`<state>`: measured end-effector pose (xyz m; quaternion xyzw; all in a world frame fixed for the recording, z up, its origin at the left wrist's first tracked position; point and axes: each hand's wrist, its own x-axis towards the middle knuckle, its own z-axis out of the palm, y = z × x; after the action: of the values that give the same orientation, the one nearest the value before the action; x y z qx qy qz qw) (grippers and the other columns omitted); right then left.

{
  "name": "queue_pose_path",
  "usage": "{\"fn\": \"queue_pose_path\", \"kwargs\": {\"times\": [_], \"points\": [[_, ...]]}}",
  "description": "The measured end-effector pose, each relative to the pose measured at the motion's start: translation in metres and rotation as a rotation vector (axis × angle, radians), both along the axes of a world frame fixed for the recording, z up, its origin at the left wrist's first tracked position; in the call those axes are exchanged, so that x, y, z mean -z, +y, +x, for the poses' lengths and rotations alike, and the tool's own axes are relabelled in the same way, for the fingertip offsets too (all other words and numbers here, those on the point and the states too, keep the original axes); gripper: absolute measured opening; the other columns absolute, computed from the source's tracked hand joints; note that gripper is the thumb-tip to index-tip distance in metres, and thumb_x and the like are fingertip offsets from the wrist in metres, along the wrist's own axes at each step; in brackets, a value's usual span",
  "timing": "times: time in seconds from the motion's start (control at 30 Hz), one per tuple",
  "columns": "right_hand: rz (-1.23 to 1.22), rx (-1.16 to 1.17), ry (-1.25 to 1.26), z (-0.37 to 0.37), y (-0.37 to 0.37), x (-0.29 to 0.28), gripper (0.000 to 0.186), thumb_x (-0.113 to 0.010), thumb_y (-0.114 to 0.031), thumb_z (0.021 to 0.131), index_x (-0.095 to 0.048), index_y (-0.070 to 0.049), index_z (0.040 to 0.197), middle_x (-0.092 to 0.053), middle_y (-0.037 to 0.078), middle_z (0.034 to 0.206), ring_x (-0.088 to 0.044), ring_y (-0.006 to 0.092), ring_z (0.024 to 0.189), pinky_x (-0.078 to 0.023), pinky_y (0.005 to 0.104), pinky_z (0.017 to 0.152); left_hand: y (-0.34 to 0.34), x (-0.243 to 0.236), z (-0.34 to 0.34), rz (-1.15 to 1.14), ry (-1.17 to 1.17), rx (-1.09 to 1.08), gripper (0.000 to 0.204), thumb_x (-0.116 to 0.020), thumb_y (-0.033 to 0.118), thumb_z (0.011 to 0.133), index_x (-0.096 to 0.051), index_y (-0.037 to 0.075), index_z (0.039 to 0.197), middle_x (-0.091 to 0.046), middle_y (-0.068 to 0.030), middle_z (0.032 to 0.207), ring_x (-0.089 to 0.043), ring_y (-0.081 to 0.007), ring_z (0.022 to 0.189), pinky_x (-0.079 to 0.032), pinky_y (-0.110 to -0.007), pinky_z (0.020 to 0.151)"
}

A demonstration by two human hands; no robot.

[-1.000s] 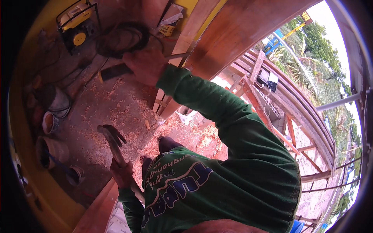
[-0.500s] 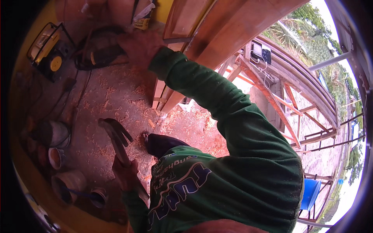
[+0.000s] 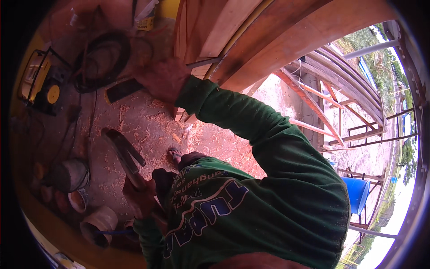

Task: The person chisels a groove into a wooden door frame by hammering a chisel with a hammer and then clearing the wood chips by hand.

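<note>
My right hand point(image 3: 162, 81) reaches out ahead, closed around a chisel with a black handle point(image 3: 123, 91) and yellow butt. The chisel's flat grey blade point(image 3: 204, 62) comes out past my fingers and meets the edge of the wooden panels point(image 3: 233, 33). I cannot tell whether the blade's tip is in the wood. Lower left, my left hand point(image 3: 138, 197) grips a claw hammer point(image 3: 130, 166) by its shaft. The hammer's head points up and away from me, apart from the chisel.
Wood shavings point(image 3: 148, 119) litter the floor. At left stand a yellow-and-black machine point(image 3: 42, 85), a coiled black hose or cable point(image 3: 105, 60) and several buckets point(image 3: 101, 222). Outside on the right are a timber trestle point(image 3: 313, 92) and a blue drum point(image 3: 357, 195).
The hammer has shifted left and slightly down in the picture. The chisel's black handle shows more plainly, and my foot has come into view. The whole view has moved a little.
</note>
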<state>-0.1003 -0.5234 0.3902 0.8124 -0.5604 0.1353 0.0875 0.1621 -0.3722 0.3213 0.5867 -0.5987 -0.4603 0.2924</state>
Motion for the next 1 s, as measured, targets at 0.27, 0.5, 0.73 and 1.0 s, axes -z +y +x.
{"fn": "queue_pose_path", "kwargs": {"times": [0.27, 0.5, 0.73, 1.0], "points": [[-0.072, 0.024, -0.041, -0.003, -0.007, 0.009, 0.024, -0.059, -0.022, 0.08, -0.061, -0.017, 0.103, -0.067, 0.006, 0.087, -0.068, 0.027, 0.079, -0.055, 0.0411, 0.062, -0.033, 0.0, 0.012, 0.039, 0.088, 0.084, 0.024, -0.068, 0.0, 0.069, -0.048, 0.003, 0.083, -0.051, -0.0054, 0.063, -0.054, -0.0165, 0.046, -0.045, -0.032, 0.044], [-0.12, 0.053, -0.01, -0.005, -0.008, 0.009, 0.019, -0.065, -0.019, 0.075, -0.063, -0.015, 0.094, -0.066, 0.006, 0.08, -0.068, 0.026, 0.074, -0.055, 0.0388, 0.059, -0.06, 0.012, 0.031, -0.026, 0.09, 0.233, 0.022, -0.067, 0.002, 0.071, -0.049, 0.004, 0.083, -0.051, -0.006, 0.066, -0.055, -0.0173, 0.049, -0.045, -0.032, 0.046], [-0.161, 0.081, -0.041, -0.005, -0.011, 0.003, 0.025, -0.072, -0.02, 0.071, -0.063, -0.013, 0.093, -0.064, 0.006, 0.078, -0.067, 0.0266, 0.072, -0.054, 0.0398, 0.059, -0.084, 0.004, 0.042, 0.095, 0.152, 0.197, 0.024, -0.069, 0.003, 0.071, -0.052, 0.0, 0.087, -0.055, -0.008, 0.064, -0.059, -0.018, 0.056, -0.047, -0.034, 0.052], [-0.158, 0.057, -0.065, -0.005, -0.015, 0.001, 0.029, -0.074, -0.021, 0.071, -0.06, -0.011, 0.093, -0.062, 0.006, 0.077, -0.066, 0.0276, 0.072, -0.054, 0.0393, 0.06, -0.131, 0.003, -0.009, 0.0, 0.566, 0.01, 0.017, -0.065, -0.001, 0.078, -0.05, 0.003, 0.086, -0.052, -0.0037, 0.063, -0.053, -0.0128, 0.048, -0.044, -0.027, 0.045]]}}
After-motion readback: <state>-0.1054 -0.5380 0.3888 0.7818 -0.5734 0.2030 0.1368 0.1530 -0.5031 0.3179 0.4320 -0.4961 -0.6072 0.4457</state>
